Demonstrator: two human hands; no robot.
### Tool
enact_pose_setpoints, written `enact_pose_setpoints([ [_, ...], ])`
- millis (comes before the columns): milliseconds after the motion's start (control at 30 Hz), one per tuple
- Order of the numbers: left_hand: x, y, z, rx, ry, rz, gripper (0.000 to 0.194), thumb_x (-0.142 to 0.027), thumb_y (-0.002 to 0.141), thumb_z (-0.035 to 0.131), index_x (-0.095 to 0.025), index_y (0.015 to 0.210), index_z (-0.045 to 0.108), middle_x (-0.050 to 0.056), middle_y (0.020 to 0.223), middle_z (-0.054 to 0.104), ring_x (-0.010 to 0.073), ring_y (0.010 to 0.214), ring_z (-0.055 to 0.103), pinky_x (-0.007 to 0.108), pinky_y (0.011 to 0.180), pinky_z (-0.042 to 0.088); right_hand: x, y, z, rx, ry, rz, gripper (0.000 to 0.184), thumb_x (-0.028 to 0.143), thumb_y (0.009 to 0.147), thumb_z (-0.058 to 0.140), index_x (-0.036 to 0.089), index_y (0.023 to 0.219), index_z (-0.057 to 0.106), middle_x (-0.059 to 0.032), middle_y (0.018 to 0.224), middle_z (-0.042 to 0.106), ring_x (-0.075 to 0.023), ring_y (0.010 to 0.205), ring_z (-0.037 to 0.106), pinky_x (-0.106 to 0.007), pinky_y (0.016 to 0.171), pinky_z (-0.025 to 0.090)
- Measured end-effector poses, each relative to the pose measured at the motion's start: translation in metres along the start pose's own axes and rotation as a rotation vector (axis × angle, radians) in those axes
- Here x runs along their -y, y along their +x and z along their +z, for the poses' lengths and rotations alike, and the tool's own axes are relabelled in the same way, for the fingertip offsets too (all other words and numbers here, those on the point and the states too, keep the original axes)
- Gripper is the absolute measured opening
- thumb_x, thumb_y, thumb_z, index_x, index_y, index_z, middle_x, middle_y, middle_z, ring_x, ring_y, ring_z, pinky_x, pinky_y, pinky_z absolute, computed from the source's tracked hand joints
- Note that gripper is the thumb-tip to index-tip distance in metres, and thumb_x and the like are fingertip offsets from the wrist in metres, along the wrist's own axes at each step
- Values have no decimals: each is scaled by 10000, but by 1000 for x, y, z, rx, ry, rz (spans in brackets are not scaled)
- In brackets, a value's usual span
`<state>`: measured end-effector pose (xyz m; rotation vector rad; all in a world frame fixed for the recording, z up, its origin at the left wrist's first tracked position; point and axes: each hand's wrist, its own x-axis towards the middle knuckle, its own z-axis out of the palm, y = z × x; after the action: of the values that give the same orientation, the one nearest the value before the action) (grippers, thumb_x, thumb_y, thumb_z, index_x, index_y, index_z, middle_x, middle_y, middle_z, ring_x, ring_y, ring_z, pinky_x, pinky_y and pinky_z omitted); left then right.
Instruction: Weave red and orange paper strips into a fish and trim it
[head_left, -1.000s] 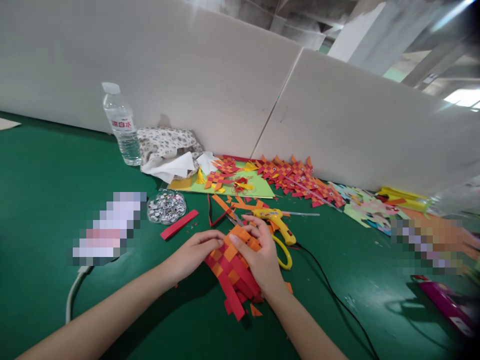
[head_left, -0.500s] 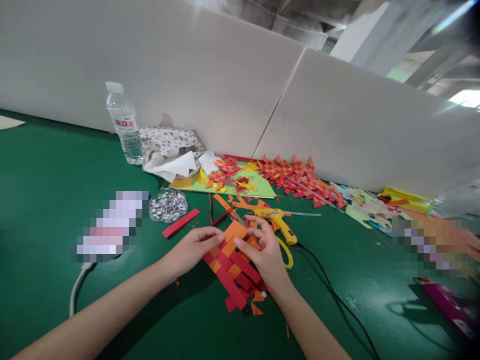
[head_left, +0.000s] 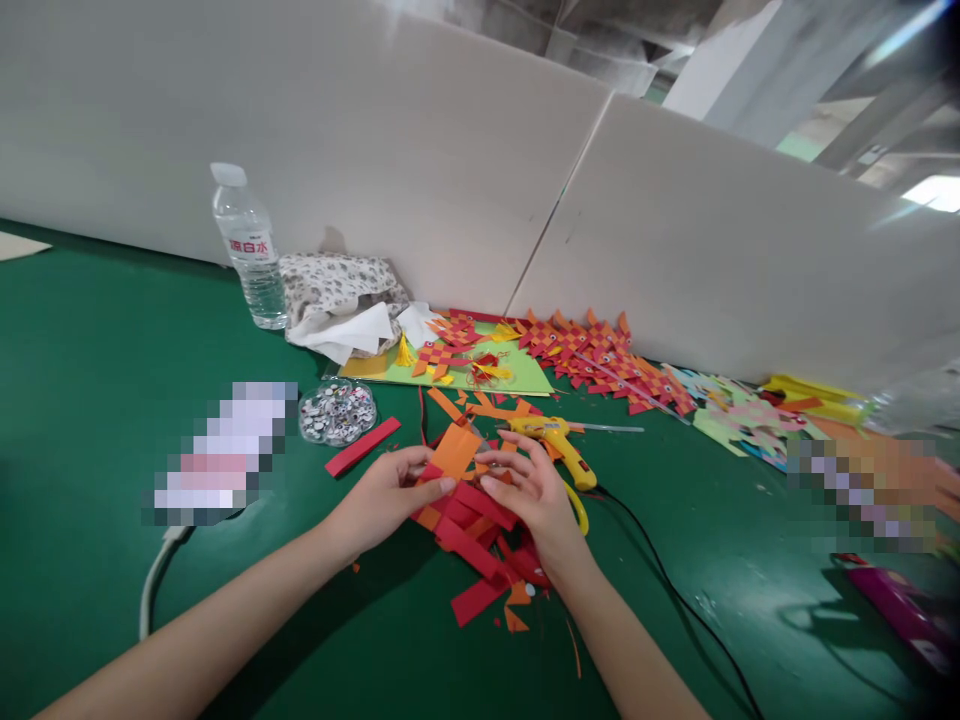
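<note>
Left hand (head_left: 386, 500) pinching the red-and-orange paper weave (head_left: 471, 548), over the green table (head_left: 315, 640) between both hands; right hand (head_left: 541, 500) curled loosely at its other edge, grip impossible to tell. Yellow glue gun (head_left: 556, 438) just beyond!

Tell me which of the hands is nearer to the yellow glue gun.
Right. The right hand is close in front of the glue gun; the left hand is farther left, at the paper strips.
</note>
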<state>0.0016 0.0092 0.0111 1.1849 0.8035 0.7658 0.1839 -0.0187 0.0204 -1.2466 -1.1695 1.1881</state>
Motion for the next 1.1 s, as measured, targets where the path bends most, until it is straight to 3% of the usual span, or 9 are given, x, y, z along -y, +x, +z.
enact_pose_setpoints([
  [133,1,1,-1,3,30,-25,277,-391,706,678,-163,844,600,17,809,655,177,763,612,286,706,449,6,2,-10,99,29,96,553,176,617,707,234,1104,453,-51,997,641,-184,850,611,-356,810,459],
  [267,0,1,1,14,8,-57,274,-373,690,689,-164,842,598,13,796,653,182,774,613,288,709,449,12,2,-16,200,23,159,542,96,609,631,241,1108,476,-58,1067,618,-209,984,586,-352,826,450],
  [467,1,2,1,35,-5,-48,186,-312,703,682,-169,793,606,-22,740,638,135,699,588,243,660,425,13,4,-29,331,19,185,690,4,508,459,257,1150,470,-57,1154,578,-223,1114,525,-345,850,425],
  [800,3,2,1,31,47,-64,225,-355,707,671,-165,778,574,-18,733,609,138,677,566,252,639,415,20,10,-53,527,-231,161,745,64,606,674,248,1278,410,-87,1207,526,-218,1147,483,-399,948,382],
  [933,7,2,0,27,26,-53,229,-356,691,680,-173,743,554,-23,713,596,136,664,560,257,639,418,21,9,-53,515,-306,133,644,146,633,723,243,1225,489,-77,1127,565,-213,1071,524,-361,844,454],
  [1100,6,2,1,28,23,-53,222,-348,680,687,-178,726,551,-28,713,605,133,662,561,250,634,414,21,9,-50,432,-319,165,499,195,644,736,226,1116,576,-24,920,617,-155,829,600,-299,726,505],
])
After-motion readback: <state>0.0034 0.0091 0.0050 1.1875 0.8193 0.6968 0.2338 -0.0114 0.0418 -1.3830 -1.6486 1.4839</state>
